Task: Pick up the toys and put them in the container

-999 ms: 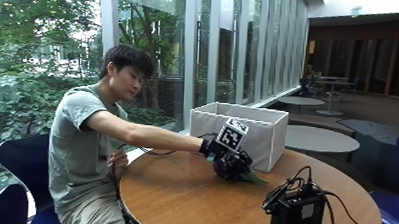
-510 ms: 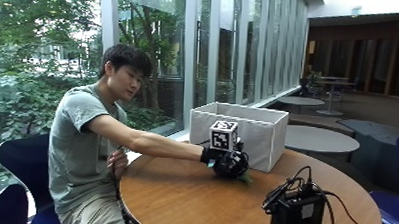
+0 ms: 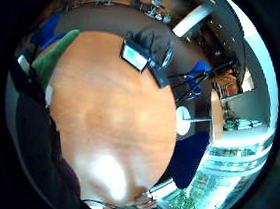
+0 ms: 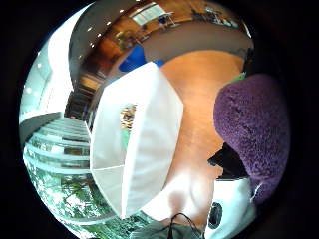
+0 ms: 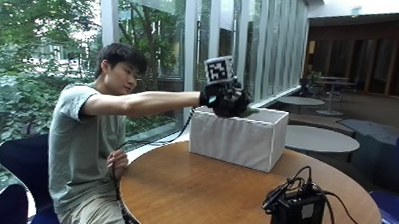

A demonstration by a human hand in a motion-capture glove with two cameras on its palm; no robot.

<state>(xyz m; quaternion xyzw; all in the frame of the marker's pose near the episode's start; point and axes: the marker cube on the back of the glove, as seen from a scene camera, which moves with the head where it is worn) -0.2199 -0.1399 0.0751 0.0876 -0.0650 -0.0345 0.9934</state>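
Black device (image 5: 296, 213) with cables sits at the near edge of the round wooden table (image 5: 203, 192). Further back, the white fabric container (image 5: 238, 136) stands on the table's far side, top open. Above its near rim, the gloved right hand (image 5: 228, 100) is raised, fingers curled round a purple plush toy (image 4: 254, 124) with a green part (image 3: 54, 55), held in the air, not yet inside. Bare hand (image 5: 116, 164) rests at the table edge.

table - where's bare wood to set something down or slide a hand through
The round table is bare from the white container to the person's edge, and between the container and the black device. The device and cables crowd the near right edge. The gloved right hand holds a purple toy above the container.
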